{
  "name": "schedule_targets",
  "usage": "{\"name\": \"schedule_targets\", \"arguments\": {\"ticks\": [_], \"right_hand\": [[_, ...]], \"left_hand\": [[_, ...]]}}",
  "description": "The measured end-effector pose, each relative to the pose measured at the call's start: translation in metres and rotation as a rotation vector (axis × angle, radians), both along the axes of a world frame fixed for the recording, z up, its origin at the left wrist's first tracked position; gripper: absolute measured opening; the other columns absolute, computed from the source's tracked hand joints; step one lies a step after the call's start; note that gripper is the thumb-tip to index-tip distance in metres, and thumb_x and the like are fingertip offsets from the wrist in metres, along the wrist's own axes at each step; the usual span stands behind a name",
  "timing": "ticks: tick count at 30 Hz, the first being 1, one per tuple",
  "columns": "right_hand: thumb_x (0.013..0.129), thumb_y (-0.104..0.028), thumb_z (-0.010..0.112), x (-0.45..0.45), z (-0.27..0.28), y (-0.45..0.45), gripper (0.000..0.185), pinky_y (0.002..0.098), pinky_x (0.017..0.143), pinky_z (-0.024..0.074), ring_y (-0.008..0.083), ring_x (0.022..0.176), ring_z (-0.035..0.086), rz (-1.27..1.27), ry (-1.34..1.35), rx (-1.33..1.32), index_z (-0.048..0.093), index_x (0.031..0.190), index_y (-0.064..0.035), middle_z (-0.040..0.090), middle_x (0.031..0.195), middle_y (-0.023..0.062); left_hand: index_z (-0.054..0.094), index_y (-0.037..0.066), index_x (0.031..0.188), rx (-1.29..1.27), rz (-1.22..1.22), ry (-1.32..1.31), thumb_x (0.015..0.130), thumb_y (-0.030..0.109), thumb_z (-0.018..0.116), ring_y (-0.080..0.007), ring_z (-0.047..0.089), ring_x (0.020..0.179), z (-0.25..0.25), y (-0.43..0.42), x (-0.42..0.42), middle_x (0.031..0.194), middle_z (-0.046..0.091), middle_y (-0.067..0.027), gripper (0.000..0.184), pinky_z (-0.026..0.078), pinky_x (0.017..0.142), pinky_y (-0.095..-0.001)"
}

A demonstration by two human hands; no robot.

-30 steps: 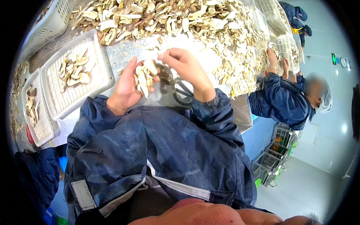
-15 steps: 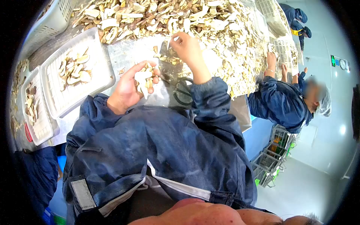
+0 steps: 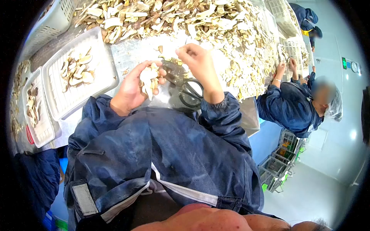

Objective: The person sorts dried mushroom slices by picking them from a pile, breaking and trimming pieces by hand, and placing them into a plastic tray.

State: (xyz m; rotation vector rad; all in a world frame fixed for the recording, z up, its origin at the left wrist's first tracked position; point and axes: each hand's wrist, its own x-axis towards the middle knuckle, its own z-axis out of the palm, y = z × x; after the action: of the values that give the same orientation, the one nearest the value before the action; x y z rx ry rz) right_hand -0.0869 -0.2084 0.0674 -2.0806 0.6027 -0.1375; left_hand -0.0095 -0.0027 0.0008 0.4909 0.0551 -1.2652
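Observation:
My left hand (image 3: 131,90) is closed around several pale dried mushroom slices (image 3: 149,81), held palm up in front of my jacket. My right hand (image 3: 200,63) is to its right over the table, fingers curled into a pinch; whatever may be between the fingertips is too small to make out. Just below my right wrist lies a pair of scissors with black handles (image 3: 187,101). Beyond both hands spreads a large heap of dried mushroom slices (image 3: 165,17), with smaller bits scattered close to my right fingers.
A white tray (image 3: 110,50) with some slices stands to the left, beside a smaller white tray (image 3: 48,136) with darker slices. A perforated basket (image 3: 48,30) is at the upper left; another basket (image 3: 291,50) is at the right. A co-worker (image 3: 291,102) handles slices at the right.
My right hand has drawn back towards my body and lower, its fingers still pinched. My left hand stays nearly in place with the slices. The co-worker's hands have shifted slightly.

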Motion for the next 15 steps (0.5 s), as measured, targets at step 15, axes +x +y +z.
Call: {"name": "schedule_targets", "arguments": {"ticks": [15], "right_hand": [[0.081, -0.021, 0.073, 0.041, -0.054, -0.033, 0.018, 0.0439, 0.072, 0.0517, 0.0359, 0.083, 0.064, 0.048, -0.077, -0.677, 0.073, 0.094, -0.0082, 0.063, 0.090, 0.0144]], "left_hand": [[0.057, 0.004, 0.125, 0.028, -0.050, 0.092, 0.104, 0.037, 0.043, -0.0205, 0.065, 0.082, -0.004, 0.005, -0.003, 0.101, 0.066, -0.0129, 0.042, 0.055, 0.048, -0.0271]]}}
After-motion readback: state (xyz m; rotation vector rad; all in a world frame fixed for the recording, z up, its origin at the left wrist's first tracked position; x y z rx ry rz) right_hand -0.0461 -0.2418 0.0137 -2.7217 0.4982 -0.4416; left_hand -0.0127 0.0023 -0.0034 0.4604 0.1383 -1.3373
